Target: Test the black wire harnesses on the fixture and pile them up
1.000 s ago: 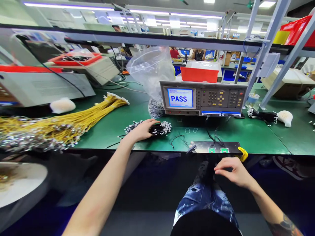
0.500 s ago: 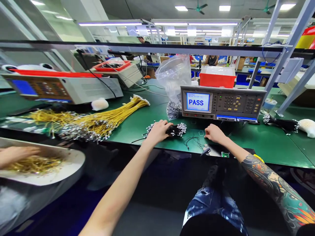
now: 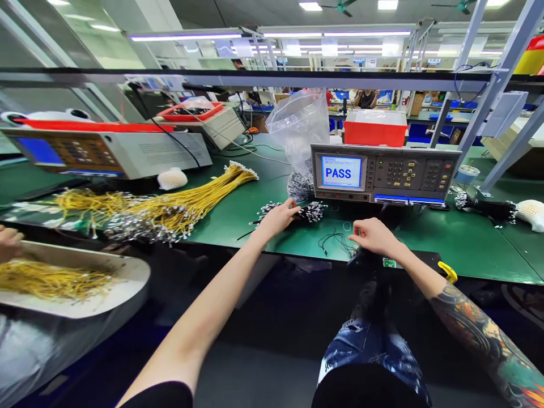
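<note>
My left hand [image 3: 278, 220] lies over a bundle of thin black cables [image 3: 312, 212] with small white connector ends. Its thumb and fingers are drawn together on the bundle, and the palm hides the bundle's middle. Just in front of the tester [image 3: 385, 177], whose screen reads PASS, my right hand [image 3: 373, 236] is held with its fingers curled in. Anything between those fingertips is too small to make out. Left of this hand, a few loose black cables [image 3: 334, 242] lie on the green tabletop [image 3: 280, 246]. A small green circuit board [image 3: 389, 263] sits below the right wrist.
Yellow cables [image 3: 204, 198] lie in a large bundle at left, before a second tester [image 3: 119, 153]. A co-worker's hand [image 3: 9, 242] is over a white tray [image 3: 136, 269] of yellow cables. More black cables [image 3: 487, 209] lie at right. A plastic bag [image 3: 301, 127] stands behind.
My left hand has turned, its fingers now drawn together higher up, and the black bundle has shifted slightly away and right. My right hand has changed its curl slightly. The co-worker's hand has moved left.
</note>
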Motion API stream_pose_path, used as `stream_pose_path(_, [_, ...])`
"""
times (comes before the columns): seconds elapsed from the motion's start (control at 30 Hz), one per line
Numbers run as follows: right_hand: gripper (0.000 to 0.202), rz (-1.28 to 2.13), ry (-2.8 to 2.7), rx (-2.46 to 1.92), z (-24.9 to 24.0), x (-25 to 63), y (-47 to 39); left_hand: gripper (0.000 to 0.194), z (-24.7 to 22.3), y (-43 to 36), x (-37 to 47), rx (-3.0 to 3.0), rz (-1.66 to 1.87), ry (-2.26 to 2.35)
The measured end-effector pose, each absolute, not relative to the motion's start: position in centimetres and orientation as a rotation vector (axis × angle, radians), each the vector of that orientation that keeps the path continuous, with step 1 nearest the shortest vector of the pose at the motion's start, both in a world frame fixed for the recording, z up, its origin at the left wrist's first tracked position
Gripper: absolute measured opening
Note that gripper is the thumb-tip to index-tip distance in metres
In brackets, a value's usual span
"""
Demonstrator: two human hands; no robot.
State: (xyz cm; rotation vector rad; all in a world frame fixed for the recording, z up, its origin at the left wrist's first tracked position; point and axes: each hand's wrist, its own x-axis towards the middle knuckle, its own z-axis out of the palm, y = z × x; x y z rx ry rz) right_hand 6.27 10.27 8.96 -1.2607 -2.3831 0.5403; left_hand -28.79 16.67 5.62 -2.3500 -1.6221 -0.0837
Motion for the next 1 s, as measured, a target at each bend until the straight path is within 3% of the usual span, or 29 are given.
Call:
stream_pose_path(0.17, [0.035, 1.509, -1.985, -0.852, 6.1, 9.1, 2.0, 0.039, 6.4, 18.3, -28.9, -2.399, -0.068, -1.577])
stream_pose_path(0.3, [0.043, 1.954, -1.716, -0.923, -3.4, 9.5, -3.1, 0.04, 7.2, 18.9, -28.4, -2.391, -0.043, -1.542])
stream_pose_path(0.47, [0.053, 1.979, -1.175, -1.273, -17.4, 9.3, -5.9, 0.038, 7.9, 19.3, -27.3, -2.384, -0.021, -1.392])
stream_pose_path(0.57, [0.055, 1.823, -0.593, -1.314, -21.9, 10.8, -6.3, 0.039, 8.0, 19.5, -27.0, -2.383, -0.005, -1.448])
stream_pose_path(0.73, [0.055, 1.664, -0.424, -1.252, -23.9, 13.5, -5.8, 0.036, 7.3, 19.8, -26.9, -2.332, -0.001, -1.56])
stream_pose_path(0.9, [0.057, 1.643, -0.367, -1.248, -24.6, 13.5, -5.9, 0.011, 6.8, 19.9, -27.3, -2.305, -0.031, -1.617])
stream_pose_path(1.0, [0.057, 1.643, -0.358, -1.26, -24.8, 13.4, -6.0, 0.018, 7.0, 19.9, -27.4, -2.252, -0.075, -1.665])
